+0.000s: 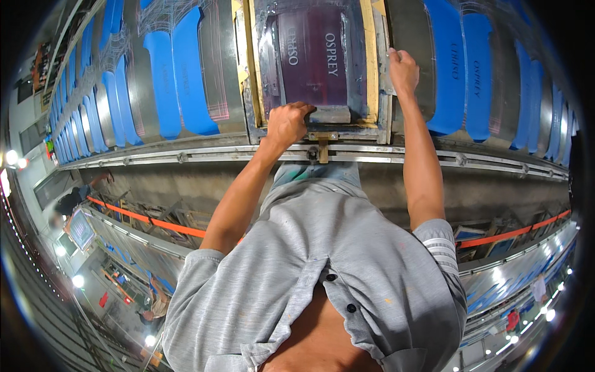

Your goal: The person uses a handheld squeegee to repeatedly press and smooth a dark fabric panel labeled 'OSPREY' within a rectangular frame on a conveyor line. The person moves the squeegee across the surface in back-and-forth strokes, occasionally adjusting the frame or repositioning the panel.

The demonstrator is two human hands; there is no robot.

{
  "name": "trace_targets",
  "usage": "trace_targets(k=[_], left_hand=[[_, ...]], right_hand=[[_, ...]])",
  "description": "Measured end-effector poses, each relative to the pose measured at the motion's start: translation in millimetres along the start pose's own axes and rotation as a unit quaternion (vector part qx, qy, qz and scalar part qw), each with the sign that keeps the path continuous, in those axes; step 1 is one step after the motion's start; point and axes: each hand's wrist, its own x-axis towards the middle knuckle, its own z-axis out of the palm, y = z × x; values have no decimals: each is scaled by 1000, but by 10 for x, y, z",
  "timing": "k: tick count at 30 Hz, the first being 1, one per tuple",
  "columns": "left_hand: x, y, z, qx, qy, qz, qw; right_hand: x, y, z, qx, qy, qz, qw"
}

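A printing screen (313, 74) with dark purple ink and pale lettering lies in a yellowish frame (373, 74) in front of me. At its near end, my left hand (288, 124) is closed around the left part of a pale squeegee (333, 114), which lies crosswise on the screen. My right hand (403, 71) is closed on the right edge of the frame, higher up, with fingertips partly hidden.
Long printing table with blue cut pieces (180, 87) on both sides, metal rail (235, 152) along its near edge. Behind me are another long table (493, 276) and an orange bar (149, 218). Two other people (74, 197), (158, 301) are at lower left.
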Motion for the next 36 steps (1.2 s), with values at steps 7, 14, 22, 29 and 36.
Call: trace_targets(k=[7, 14, 22, 29, 36], left_hand=[[-19, -335, 438, -55, 22, 39, 997], [-91, -1368, 249, -63, 6, 10, 998], [-436, -2220, -404, -28, -7, -37, 999], [-179, -1994, -440, -48, -23, -2, 999], [-408, -1997, -77, -1, 4, 4, 1000]], right_hand=[[-56, 279, 104, 184, 26, -8, 983], [-266, -343, 1031, 147, 61, -129, 979], [-608, -1322, 1811, 238, 5, -17, 971], [-294, -1067, 1627, 220, 32, -3, 975], [-236, -1079, 1753, 129, 11, 26, 991]])
